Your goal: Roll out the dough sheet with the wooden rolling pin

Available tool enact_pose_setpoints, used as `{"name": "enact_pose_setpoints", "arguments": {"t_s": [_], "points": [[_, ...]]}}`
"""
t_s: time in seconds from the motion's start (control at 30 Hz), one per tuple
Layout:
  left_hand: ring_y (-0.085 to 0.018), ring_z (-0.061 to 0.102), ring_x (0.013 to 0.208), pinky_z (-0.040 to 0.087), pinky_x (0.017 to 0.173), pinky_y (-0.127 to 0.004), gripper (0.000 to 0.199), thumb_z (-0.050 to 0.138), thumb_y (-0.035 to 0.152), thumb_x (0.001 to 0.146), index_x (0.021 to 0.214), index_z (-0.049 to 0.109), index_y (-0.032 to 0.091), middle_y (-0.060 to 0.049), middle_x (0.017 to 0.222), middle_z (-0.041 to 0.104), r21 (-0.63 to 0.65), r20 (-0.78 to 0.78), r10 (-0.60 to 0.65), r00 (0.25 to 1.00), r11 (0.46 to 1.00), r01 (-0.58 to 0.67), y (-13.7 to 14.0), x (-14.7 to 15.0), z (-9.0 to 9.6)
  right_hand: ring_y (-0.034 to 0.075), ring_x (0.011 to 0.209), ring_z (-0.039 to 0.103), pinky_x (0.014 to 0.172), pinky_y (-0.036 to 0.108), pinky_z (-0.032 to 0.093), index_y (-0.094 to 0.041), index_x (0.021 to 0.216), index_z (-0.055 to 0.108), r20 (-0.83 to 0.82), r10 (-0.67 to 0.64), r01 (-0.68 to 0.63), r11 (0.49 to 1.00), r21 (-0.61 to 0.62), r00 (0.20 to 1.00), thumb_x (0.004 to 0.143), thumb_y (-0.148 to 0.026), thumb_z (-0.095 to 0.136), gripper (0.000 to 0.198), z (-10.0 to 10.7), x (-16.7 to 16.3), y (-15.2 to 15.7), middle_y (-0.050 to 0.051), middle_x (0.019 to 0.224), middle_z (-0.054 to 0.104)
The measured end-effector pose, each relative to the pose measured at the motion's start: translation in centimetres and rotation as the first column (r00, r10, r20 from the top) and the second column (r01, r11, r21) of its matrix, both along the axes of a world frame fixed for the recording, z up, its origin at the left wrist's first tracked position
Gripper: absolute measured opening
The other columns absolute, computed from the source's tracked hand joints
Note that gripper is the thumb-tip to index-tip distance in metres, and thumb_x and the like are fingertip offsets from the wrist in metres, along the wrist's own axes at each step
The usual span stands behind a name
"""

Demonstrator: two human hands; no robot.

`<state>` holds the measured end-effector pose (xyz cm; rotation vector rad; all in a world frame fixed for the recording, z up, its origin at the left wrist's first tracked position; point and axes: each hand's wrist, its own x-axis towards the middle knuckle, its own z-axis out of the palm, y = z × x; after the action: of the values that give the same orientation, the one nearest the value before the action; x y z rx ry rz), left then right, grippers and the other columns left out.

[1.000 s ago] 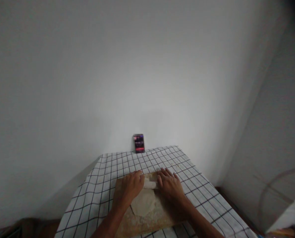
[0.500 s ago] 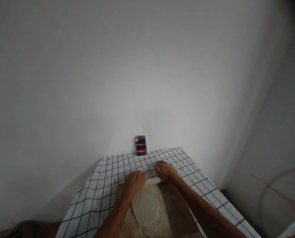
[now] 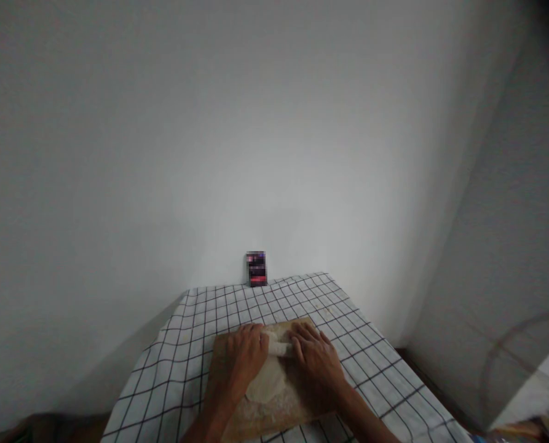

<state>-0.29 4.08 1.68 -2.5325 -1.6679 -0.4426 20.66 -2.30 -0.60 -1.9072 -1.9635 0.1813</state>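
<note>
A flattened sheet of pale dough (image 3: 265, 383) lies on a floured wooden board (image 3: 256, 424). Across its far part rests a light rolling pin (image 3: 280, 349), of which only the middle shows between my hands. My left hand (image 3: 247, 352) is curled over the pin's left end. Over its right end lies my right hand (image 3: 315, 354), fingers bent forward across it and slightly spread. Both ends of the pin are hidden under the hands.
A white cloth with dark grid lines (image 3: 173, 363) covers the table under the board. At the table's back edge a small dark, pixelated object (image 3: 257, 269) leans against the white wall (image 3: 274, 154). Another wall stands to the right.
Both hands have drawn the rolling pin back toward me, from the board's far edge onto the dough. The board's far edge has come into view, and the board looks turned slightly.
</note>
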Motion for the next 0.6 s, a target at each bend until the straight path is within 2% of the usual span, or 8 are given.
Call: {"name": "enact_pose_setpoints", "arguments": {"t_s": [0.13,0.23,0.3,0.4,0.47,0.6], "points": [[-0.03,0.063,0.154,0.052,0.131,-0.053,0.046,0.046,0.024,0.109,0.141,0.077,0.034,-0.006,0.157,0.076,0.008,0.057,-0.039,0.998,0.999,0.039,-0.3,-0.8,-1.7,0.03,0.164,0.05,0.139,0.059,0.034,-0.039,0.161,0.067,-0.042,-0.012,0.012,1.0,0.018,0.999,0.118,-0.041,0.034,0.054,-1.3,-1.5,-3.6,0.002,0.171,0.061],[-0.029,0.063,0.155,0.051,0.132,-0.051,0.045,0.046,0.025,0.109,0.142,0.077,0.032,-0.006,0.155,0.077,0.029,0.089,-0.012,0.996,1.0,0.009,-0.3,-0.6,-2.3,0.031,0.165,0.048,0.139,0.064,0.031,-0.041,0.155,0.071,-0.026,-0.045,0.046,0.998,0.036,0.999,0.118,-0.042,0.035,0.051,-1.4,-1.6,-3.6,0.001,0.172,0.06],[-0.031,0.061,0.156,0.051,0.13,-0.052,0.044,0.046,0.027,0.11,0.142,0.076,0.032,-0.007,0.155,0.077,0.032,0.086,0.018,0.996,0.999,-0.021,-0.2,-0.3,-2.4,0.032,0.165,0.048,0.137,0.066,0.031,-0.039,0.148,0.075,-0.017,-0.051,0.051,0.998,0.023,0.999,0.118,-0.041,0.035,0.05,-0.8,-1.2,-2.3,0.002,0.172,0.06],[-0.033,0.062,0.155,0.053,0.127,-0.054,0.042,0.046,0.03,0.113,0.143,0.076,0.033,-0.009,0.155,0.076,-0.003,0.059,0.038,0.998,0.999,-0.038,0.3,0.0,-2.4,0.034,0.167,0.045,0.135,0.068,0.033,-0.032,0.151,0.073,0.008,-0.051,0.051,0.999,-0.015,0.999,0.118,-0.038,0.035,0.051,0.5,0.0,0.9,0.008,0.174,0.058],[-0.036,0.069,0.145,0.055,0.122,-0.056,0.044,0.042,0.033,0.114,0.142,0.076,0.032,-0.011,0.151,0.079,-0.041,0.035,0.056,0.998,0.998,-0.054,1.0,0.1,-2.1,0.034,0.165,0.047,0.134,0.066,0.035,-0.027,0.151,0.072,0.019,-0.059,0.059,0.998,-0.027,0.998,0.118,-0.037,0.034,0.052,1.4,0.7,3.3,0.012,0.171,0.061],[-0.035,0.08,0.119,0.062,0.105,-0.051,0.045,0.041,0.032,0.113,0.138,0.078,0.026,-0.015,0.131,0.086,-0.043,0.007,0.085,0.996,0.995,-0.085,3.1,0.6,-1.0,0.028,0.148,0.064,0.125,0.051,0.048,-0.027,0.131,0.08,0.049,0.004,-0.003,0.999,-0.036,0.999,0.118,-0.035,0.034,0.048,2.5,1.5,7.5,0.011,0.149,0.077]]}}
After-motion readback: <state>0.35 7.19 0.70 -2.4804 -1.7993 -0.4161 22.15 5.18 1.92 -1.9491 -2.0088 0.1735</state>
